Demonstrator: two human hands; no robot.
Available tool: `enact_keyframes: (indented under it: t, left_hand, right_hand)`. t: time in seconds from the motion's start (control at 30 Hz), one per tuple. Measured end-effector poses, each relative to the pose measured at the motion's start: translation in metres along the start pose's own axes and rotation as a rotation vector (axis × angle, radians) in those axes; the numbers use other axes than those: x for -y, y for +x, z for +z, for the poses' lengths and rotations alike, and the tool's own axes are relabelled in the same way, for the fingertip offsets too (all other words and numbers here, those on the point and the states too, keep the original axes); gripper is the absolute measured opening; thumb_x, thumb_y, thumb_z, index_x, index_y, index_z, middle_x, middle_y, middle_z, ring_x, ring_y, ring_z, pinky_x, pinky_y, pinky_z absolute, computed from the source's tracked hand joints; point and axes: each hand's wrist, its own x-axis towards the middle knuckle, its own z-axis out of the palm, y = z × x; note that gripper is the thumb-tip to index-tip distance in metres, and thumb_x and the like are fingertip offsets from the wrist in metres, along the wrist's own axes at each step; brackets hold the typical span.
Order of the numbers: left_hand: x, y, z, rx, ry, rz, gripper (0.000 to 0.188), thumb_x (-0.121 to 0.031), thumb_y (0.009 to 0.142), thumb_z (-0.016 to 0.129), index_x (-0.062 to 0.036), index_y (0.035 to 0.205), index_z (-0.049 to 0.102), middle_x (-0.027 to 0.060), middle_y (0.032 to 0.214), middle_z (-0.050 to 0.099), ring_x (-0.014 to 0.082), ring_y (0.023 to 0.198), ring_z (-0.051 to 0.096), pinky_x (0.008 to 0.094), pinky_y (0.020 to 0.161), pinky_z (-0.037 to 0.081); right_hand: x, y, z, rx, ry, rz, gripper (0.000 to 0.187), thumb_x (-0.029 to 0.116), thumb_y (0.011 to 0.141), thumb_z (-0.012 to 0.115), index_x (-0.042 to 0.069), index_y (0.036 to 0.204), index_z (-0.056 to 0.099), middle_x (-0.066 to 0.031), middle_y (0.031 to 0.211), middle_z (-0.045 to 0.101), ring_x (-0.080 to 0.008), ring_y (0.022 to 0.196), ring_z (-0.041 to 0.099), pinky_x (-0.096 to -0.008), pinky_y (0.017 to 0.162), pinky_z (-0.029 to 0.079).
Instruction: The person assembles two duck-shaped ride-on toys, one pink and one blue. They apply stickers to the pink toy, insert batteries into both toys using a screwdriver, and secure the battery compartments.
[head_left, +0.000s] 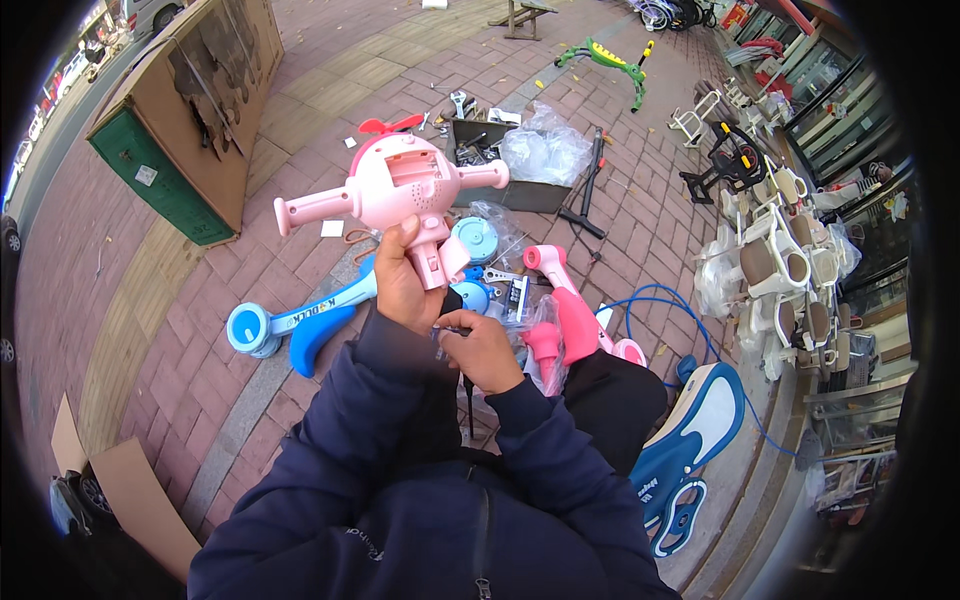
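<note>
The left hand [408, 285] grips a pink handlebar [400, 190] by its stem, an open compartment showing in its middle; a red propeller [391, 124] sits at its far side; the right hand [482, 350] is just beside the left wrist, fingers curled, and whether they hold anything cannot be told; on the brick paving [645, 210] lie a blue frame [338, 298] at left and a pink frame [573, 318] at right; beyond them stands a toolbox [533, 196] with a clear bag [547, 148] on it.
</note>
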Motion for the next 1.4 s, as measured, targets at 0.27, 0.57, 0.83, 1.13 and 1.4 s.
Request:
enact_keyframes:
  t: [0.27,0.57,0.83,1.13,1.4]
  left_hand:
    - [0.033,0.009,-0.030,0.137,-0.099,-0.062,0.068,-0.045,0.088,0.071,-0.0021,0.138,0.054,0.0217,0.113,0.072,0.0263,0.085,0.075,0.0385,0.059,0.064]
    - [0.033,0.022,-0.041,0.224,-0.176,-0.100,0.066,-0.036,0.087,0.073,-0.0002,0.139,0.055,0.0216,0.115,0.072,0.0266,0.093,0.074,0.0385,0.069,0.065]
    - [0.036,0.020,-0.037,0.169,-0.087,-0.015,0.065,-0.035,0.086,0.073,0.0002,0.138,0.056,0.0207,0.115,0.072,0.0257,0.094,0.073,0.0375,0.071,0.064]
    - [-0.005,0.030,0.005,0.201,0.008,0.012,0.066,-0.035,0.089,0.070,-0.0012,0.142,0.049,0.0229,0.121,0.068,0.0303,0.105,0.073,0.0419,0.061,0.067]
    - [0.027,0.058,0.003,0.262,-0.104,-0.054,0.067,-0.035,0.088,0.072,-0.0020,0.143,0.051,0.0203,0.125,0.067,0.0343,0.109,0.072,0.0407,0.073,0.066]
  right_hand:
    - [-0.012,-0.002,0.013,-0.271,-0.439,-0.129,0.032,0.024,0.081,0.076,-0.005,0.093,0.070,-0.0198,0.082,0.073,-0.0365,0.074,0.071,-0.0440,0.070,0.055]
    - [-0.010,0.001,0.021,-0.209,-0.684,-0.107,0.028,0.019,0.080,0.070,-0.005,0.093,0.069,-0.0281,0.086,0.071,-0.0468,0.082,0.069,-0.0511,0.075,0.055]
    - [-0.005,0.000,0.029,-0.244,-0.673,0.024,0.037,0.024,0.082,0.066,-0.008,0.101,0.063,-0.0328,0.093,0.070,-0.0503,0.090,0.069,-0.0565,0.082,0.055]
    - [-0.007,-0.005,0.027,-0.227,-0.422,-0.031,0.031,0.024,0.080,0.077,-0.005,0.087,0.068,-0.0263,0.089,0.072,-0.0432,0.088,0.071,-0.0484,0.078,0.056]
    - [-0.022,-0.001,0.020,-0.177,-0.595,-0.267,0.016,0.013,0.082,0.070,-0.001,0.086,0.069,-0.0230,0.083,0.071,-0.0412,0.081,0.070,-0.0475,0.072,0.054]
